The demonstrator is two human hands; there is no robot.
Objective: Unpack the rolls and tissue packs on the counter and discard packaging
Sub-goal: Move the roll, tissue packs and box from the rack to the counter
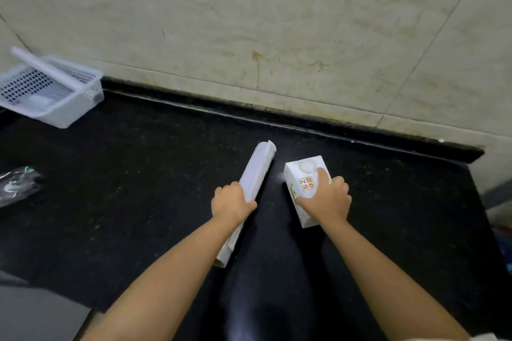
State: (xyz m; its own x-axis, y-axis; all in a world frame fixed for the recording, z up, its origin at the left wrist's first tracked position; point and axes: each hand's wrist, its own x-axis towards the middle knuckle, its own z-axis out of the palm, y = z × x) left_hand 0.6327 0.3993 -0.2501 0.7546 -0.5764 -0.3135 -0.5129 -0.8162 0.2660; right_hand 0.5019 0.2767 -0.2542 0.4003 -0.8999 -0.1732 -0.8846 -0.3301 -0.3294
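A long white roll (256,171) in its wrapper lies on the black counter (138,174), pointing away from me toward the wall. My left hand (231,202) is closed around its middle. To its right sits a white tissue pack (297,174) with orange characters on top. My right hand (328,196) grips the pack from above, fingers curled over its right side. Both objects rest on the counter near its middle.
A white perforated plastic basket (69,97) stands tilted at the back left against the tiled wall (277,22). A crumpled clear plastic wrapper (19,184) lies at the left edge. The counter ends at the right (476,174). A grey surface (36,315) sits at lower left.
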